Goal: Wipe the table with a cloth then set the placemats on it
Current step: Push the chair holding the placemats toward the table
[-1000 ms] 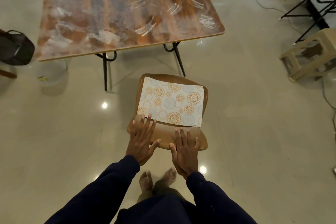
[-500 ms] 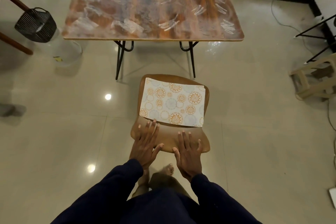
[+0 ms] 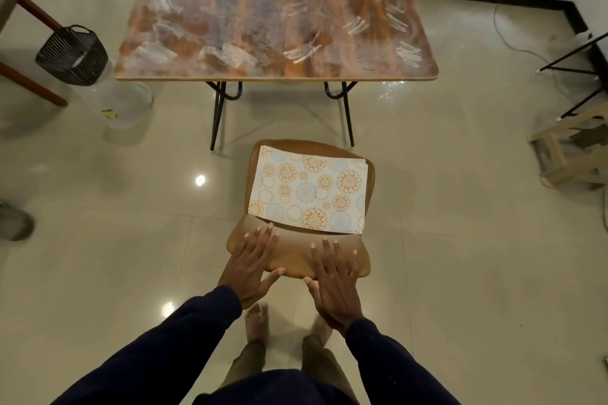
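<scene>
Both flat, left hand (image 3: 250, 265) and right hand (image 3: 334, 283) released, fingers straight on chair back (image 3: 297, 256), placemats (image 3: 309, 194) beyond fingertips

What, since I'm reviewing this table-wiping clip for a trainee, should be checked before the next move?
1. Wiped table: not ok; white smears cover it.
2. A cloth at hand: cannot tell; none is in view.
3. Unset placemats kept off the dirty top: ok; they lie on the chair seat.
4. Free left hand: ok; it rests flat on the chair back.
5. Free right hand: ok; it rests flat beside the left.
</scene>
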Motion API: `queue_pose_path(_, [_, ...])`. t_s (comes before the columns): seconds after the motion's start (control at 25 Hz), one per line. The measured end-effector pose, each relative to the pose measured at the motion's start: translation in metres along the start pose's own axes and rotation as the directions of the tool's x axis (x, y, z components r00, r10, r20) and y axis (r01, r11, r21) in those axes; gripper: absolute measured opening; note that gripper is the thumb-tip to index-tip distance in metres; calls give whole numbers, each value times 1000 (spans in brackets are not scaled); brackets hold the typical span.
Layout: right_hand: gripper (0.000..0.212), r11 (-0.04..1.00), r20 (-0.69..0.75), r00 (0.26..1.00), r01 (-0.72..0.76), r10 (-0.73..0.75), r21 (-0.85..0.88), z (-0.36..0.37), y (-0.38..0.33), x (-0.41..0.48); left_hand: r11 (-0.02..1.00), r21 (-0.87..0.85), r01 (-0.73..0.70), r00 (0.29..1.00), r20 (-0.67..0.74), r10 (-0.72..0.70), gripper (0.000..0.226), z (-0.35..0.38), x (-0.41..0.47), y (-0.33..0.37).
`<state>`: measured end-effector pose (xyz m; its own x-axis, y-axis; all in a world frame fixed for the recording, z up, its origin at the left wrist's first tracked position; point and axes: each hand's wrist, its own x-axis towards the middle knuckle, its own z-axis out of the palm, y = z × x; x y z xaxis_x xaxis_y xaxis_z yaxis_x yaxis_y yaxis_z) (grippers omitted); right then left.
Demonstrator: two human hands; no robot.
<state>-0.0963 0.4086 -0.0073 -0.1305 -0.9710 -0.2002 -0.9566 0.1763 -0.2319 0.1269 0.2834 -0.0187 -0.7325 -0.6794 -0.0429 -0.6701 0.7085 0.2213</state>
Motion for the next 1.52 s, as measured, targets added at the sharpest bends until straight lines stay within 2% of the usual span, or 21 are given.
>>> queue_pose_path(0.16, [74, 998, 16, 998, 61, -61, 5, -10, 19, 15, 997, -25, 71, 997, 14, -71, 78, 3, 9, 9])
queue_pose_path(0.36, [72, 976, 35, 976, 215, -214, -41, -23, 57, 43, 974, -68, 214, 977, 26, -213, 74, 17, 15, 39])
queue_pose_path(0.6, [71, 919, 96, 925, 378, -368, -112, -42, 96, 91, 913, -101, 395, 917, -4, -398, 72, 22, 35, 76])
queue_pose_path(0.76, [70, 888, 130, 900, 433, -416, -154, -56, 129, 115, 886, -133, 443, 890, -49, -453, 73, 30, 56, 113])
queue_pose_path(0.92, [70, 866, 101, 877, 480, -470, -141, -51, 152, 120, 863, -123, 490, 860, -95, -502, 75, 35, 69, 136])
queue_pose_path(1.08, [70, 887, 37, 890, 457, -455, -69, -49, 148, 131, 875, -96, 474, 863, -146, -483, 81, 35, 79, 124])
queue_pose_path(1.24, [67, 906, 35, 907, 420, -419, -50, -51, 142, 151, 890, -52, 452, 882, -124, -455, 81, 26, 93, 94])
queue_pose_path(1.52, [64, 952, -18, 952, 305, -305, -8, -50, 99, 195, 938, 30, 347, 934, -105, -342, 82, -11, 134, 3])
